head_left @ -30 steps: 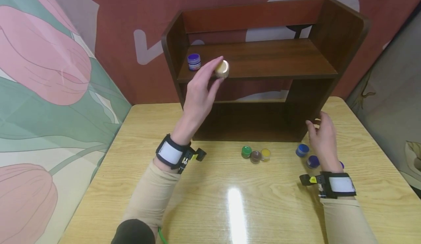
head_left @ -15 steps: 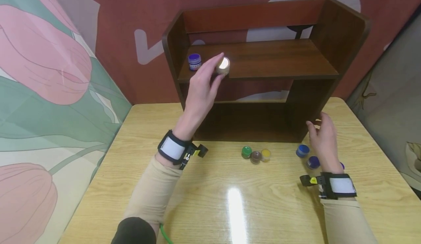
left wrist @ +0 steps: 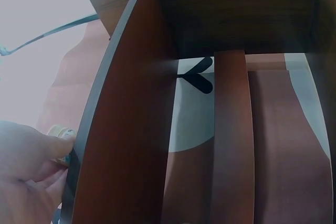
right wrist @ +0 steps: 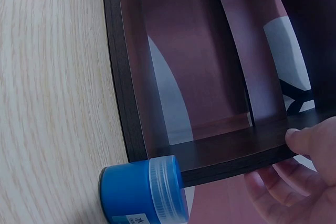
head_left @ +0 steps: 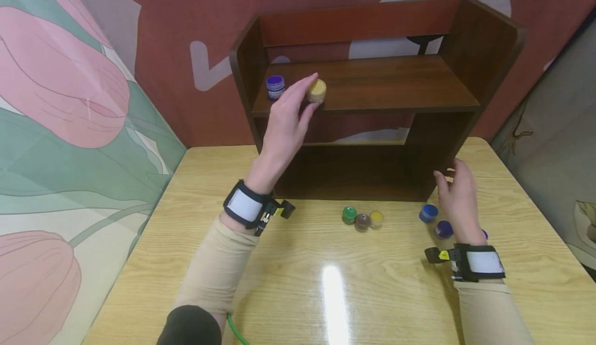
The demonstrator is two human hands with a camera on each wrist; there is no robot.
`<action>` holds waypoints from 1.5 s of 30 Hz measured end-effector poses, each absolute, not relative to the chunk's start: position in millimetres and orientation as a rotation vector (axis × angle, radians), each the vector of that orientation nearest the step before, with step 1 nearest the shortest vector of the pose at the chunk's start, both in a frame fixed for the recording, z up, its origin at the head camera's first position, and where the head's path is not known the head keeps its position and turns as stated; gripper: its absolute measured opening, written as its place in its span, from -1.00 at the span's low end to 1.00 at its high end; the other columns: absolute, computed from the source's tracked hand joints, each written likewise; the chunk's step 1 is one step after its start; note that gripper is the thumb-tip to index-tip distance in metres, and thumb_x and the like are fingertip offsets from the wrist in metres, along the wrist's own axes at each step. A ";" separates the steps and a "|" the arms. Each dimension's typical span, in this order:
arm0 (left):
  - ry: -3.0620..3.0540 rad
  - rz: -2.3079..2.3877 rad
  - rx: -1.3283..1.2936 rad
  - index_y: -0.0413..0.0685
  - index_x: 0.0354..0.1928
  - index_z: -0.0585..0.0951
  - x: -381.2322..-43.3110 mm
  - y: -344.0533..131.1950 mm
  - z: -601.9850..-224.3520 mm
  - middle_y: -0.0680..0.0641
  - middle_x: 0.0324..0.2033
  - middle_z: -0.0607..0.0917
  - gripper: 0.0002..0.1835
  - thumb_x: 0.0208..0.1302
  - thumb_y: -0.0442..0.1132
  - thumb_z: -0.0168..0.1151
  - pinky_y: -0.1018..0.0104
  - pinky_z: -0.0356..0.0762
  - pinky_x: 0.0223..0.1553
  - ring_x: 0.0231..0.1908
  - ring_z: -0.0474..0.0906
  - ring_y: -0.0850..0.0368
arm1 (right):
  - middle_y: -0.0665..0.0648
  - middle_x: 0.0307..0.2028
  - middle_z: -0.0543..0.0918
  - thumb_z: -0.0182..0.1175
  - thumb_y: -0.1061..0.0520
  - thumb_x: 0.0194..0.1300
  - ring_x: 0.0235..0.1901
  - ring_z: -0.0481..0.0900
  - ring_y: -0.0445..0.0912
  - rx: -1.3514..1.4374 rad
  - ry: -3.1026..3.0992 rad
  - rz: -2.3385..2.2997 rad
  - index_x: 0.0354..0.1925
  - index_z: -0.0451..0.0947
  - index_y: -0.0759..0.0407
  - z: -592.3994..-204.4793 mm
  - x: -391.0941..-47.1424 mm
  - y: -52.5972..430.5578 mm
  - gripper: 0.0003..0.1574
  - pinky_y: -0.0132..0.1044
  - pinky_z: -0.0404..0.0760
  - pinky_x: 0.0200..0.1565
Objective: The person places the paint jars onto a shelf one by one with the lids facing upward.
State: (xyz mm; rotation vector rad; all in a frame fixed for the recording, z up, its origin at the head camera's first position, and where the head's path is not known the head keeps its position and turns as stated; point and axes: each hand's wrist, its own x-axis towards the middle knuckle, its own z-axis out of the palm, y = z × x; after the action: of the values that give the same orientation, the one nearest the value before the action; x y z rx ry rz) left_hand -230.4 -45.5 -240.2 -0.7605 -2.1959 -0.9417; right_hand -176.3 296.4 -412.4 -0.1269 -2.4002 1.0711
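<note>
My left hand [head_left: 287, 122] pinches a small paint jar with a yellow lid [head_left: 317, 91] at the front of the upper shelf. In the left wrist view that jar [left wrist: 63, 132] shows beside the shelf board's edge, partly behind the thumb; whether its base touches the board I cannot tell. Just left of it on the board stands a purple-lidded jar [head_left: 275, 87]. My right hand [head_left: 458, 197] grips the right side panel of the dark wooden shelf unit [head_left: 372, 84]; in the right wrist view the thumb [right wrist: 300, 139] lies on the panel and the fingers pass behind it.
Green [head_left: 349, 215], brown [head_left: 362, 222] and yellow [head_left: 376, 219] jars stand on the table [head_left: 288, 283] before the unit. A blue jar [head_left: 428, 213] and a purple-lidded jar [head_left: 444, 229] stand by my right hand, with another purple one [head_left: 485, 234] mostly hidden behind the wrist.
My left hand has moved slightly up and inward over the upper shelf with the yellow-lidded jar, whose lid now faces more upward. The right hand has stayed in place.
</note>
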 end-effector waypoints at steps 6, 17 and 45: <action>-2.228 -0.920 -0.746 -0.18 0.34 0.44 -231.5 -45.6 -238.0 -0.16 0.27 0.55 -0.50 0.37 -0.28 0.14 0.47 0.22 0.34 0.31 0.42 0.07 | 0.48 0.14 0.45 -0.02 0.09 0.48 0.09 0.46 0.36 -0.129 -2.404 1.073 0.30 0.26 0.40 -411.6 -175.0 295.9 -0.43 0.29 0.54 -0.01; -2.360 -0.874 -0.714 -0.14 0.35 0.44 -233.7 -44.9 -227.9 -0.13 0.27 0.56 -0.46 0.33 -0.27 0.19 0.46 0.27 0.32 0.30 0.44 0.06 | 0.48 0.14 0.45 -0.02 0.07 0.47 0.09 0.46 0.35 -0.135 -2.398 1.075 0.29 0.26 0.41 -411.9 -175.2 296.8 -0.42 0.27 0.54 -0.02; -2.481 -0.790 -0.593 -0.11 0.35 0.44 -240.6 -39.3 -217.7 -0.11 0.28 0.54 -0.47 0.33 -0.26 0.19 0.43 0.27 0.34 0.32 0.41 0.09 | 0.48 0.14 0.45 0.00 0.08 0.47 0.09 0.47 0.36 -0.136 -2.406 1.072 0.30 0.26 0.39 -412.0 -173.2 297.1 -0.42 0.29 0.54 0.00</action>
State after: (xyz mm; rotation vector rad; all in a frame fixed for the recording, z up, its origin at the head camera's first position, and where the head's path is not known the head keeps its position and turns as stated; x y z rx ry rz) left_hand -240.6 -39.3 -217.7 -0.5925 -2.4807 -0.7897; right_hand -173.2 297.1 -412.0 -0.1362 -2.4061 1.0719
